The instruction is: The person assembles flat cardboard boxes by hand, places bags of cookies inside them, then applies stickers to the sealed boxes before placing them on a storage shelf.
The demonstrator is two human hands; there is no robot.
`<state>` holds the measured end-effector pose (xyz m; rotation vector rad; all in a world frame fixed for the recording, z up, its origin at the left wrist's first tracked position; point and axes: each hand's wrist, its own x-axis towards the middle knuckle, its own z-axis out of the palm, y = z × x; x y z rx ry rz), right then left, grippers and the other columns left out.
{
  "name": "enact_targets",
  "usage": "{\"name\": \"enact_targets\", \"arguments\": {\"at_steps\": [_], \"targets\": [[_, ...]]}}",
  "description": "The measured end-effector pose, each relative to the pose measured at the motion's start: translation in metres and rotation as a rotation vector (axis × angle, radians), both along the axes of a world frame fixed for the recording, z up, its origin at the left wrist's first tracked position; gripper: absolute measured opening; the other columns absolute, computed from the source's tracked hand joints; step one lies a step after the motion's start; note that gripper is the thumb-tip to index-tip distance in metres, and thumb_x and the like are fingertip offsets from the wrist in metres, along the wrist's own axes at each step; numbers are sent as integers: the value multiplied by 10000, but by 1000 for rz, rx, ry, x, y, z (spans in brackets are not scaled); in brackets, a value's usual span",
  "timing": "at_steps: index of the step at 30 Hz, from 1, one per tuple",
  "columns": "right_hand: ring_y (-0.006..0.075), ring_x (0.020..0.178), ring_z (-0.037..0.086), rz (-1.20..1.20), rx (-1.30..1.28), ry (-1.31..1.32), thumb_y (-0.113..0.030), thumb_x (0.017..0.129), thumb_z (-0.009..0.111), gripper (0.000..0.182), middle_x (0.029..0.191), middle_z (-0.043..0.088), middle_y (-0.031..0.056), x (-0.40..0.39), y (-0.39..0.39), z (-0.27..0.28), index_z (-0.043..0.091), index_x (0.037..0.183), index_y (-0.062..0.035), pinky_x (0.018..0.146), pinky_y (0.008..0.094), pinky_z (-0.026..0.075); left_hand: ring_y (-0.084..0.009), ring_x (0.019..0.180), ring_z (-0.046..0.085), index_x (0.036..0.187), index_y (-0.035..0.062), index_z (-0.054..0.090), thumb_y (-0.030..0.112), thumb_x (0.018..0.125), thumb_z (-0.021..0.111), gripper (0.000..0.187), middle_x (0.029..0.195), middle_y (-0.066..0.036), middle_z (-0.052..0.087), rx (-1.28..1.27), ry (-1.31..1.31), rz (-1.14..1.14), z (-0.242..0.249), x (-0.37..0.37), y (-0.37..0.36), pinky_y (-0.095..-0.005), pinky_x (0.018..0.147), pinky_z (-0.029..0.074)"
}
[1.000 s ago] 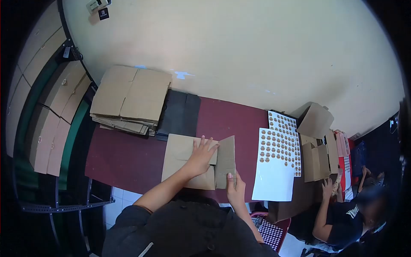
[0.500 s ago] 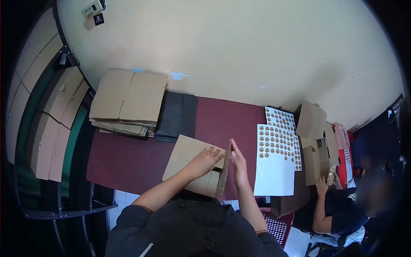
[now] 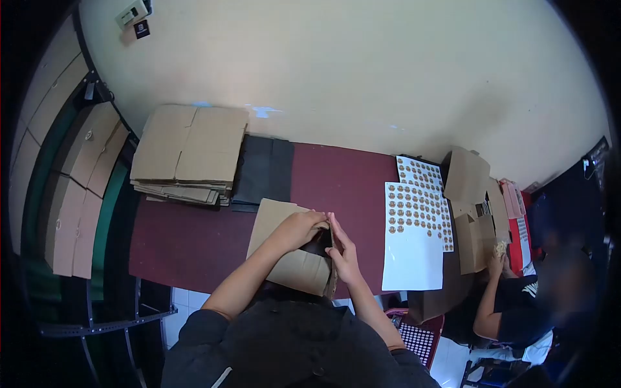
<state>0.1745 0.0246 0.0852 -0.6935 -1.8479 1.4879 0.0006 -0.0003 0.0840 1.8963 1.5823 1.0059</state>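
Note:
A brown cardboard box (image 3: 299, 272) lies in front of me near the table's edge, its top partly open with a dark gap between the flaps. My left hand (image 3: 303, 229) rests over the far flap, fingers bent down around its edge near the opening. Against the box's right side is my right hand (image 3: 345, 251); its fingers run straight along the panel, and its thumb hooks over the top edge. The fingertips of both hands come close together at the far right corner. My left fingertips are partly hidden.
Flattened cardboard boxes (image 3: 187, 145) are stacked at the back left, beside black folded sheets (image 3: 264, 169). Sticker sheets (image 3: 414, 262) lie to the right on the maroon table (image 3: 336, 174). A co-worker (image 3: 511, 310) handles a small item near an open box (image 3: 475, 239). Shelves hold boxes at left.
My left hand has moved from lying flat on the flap to bending around its edge. My right thumb has come over the side panel. The gap in the box top looks wider.

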Motion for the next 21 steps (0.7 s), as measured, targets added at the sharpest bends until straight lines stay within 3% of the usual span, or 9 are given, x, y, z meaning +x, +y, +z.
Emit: {"name": "enact_targets", "arguments": {"at_steps": [3, 8, 10, 12, 14, 15, 16, 19, 21], "targets": [[262, 1355, 280, 23, 8, -3, 37, 675, 498, 744, 1444, 335, 156, 6, 2, 2, 349, 1398, -61, 1117, 360, 206, -346, 931, 614, 1063, 8, 604, 3, 759, 587, 304, 1024, -180, 635, 52, -33, -57, 2, -9, 7, -384, 834, 487], [244, 1355, 274, 119, -41, 43, 92, 673, 477, 729, 1444, 337, 147, 19, 6, 5, 377, 1381, -50, 1109, 352, 228, -332, 940, 622, 1056, 0, 615, -12, 757, 577, 302, 1011, -184, 645, -24, -69, -89, 6, -9, 11, -355, 841, 482], [242, 1341, 303, 86, -113, 62, 82, 672, 486, 704, 1421, 373, 154, 23, 1, 11, 406, 1360, -41, 1101, 348, 247, -327, 944, 620, 1051, 9, 622, 61, 798, 585, 261, 1005, -177, 646, -62, -116, -72, 10, -9, 8, -364, 833, 484], [238, 1332, 320, 105, -141, -34, 106, 659, 484, 713, 1431, 361, 137, 24, 3, 16, 386, 1358, -1, 1098, 337, 262, -318, 963, 621, 1034, 11, 636, 59, 782, 613, 257, 1020, -173, 646, -37, -109, -42, 3, -6, 6, -358, 845, 479], [246, 1321, 342, 89, 37, -48, 158, 665, 467, 671, 1420, 372, 146, 28, 6, 3, 441, 1319, 8, 1082, 347, 299, -308, 951, 628, 980, 12, 658, 67, 756, 653, 231, 1016, -171, 649, 42, -186, -31, 2, -6, 12, -358, 837, 482], [248, 1320, 345, 57, -67, 44, 161, 667, 464, 659, 1417, 374, 153, 25, 1, 2, 455, 1309, 10, 1082, 350, 300, -299, 922, 639, 967, 21, 674, 82, 718, 691, 257, 990, -169, 658, 105, -139, 1, 3, -6, 12, -346, 832, 487], [250, 1318, 347, 25, -180, 128, 164, 670, 460, 647, 1414, 376, 160, 22, -4, 2, 468, 1299, 11, 1083, 354, 302, -299, 922, 639, 967, 21, 674, 82, 718, 691, 257, 990, -169, 658, 100, -135, 16, 2, -6, 9, -346, 832, 487], [263, 1313, 356, -77, -164, 146, 127, 681, 496, 617, 1392, 399, 177, 16, -11, -1, 499, 1283, -10, 1086, 358, 287, -294, 967, 626, 1036, 49, 670, 96, 685, 701, 356, 1026, -160, 655, -115, -103, -54, 12, -6, 0, -332, 863, 484], [260, 1308, 362, -92, -174, 166, 128, 686, 497, 608, 1386, 403, 170, 17, -11, -2, 497, 1281, 0, 1084, 358, 293, -273, 968, 631, 1038, 35, 665, 81, 683, 704, 360, 1026, -152, 659, -102, -135, -113, 16, -10, -8, -330, 848, 490]]}}
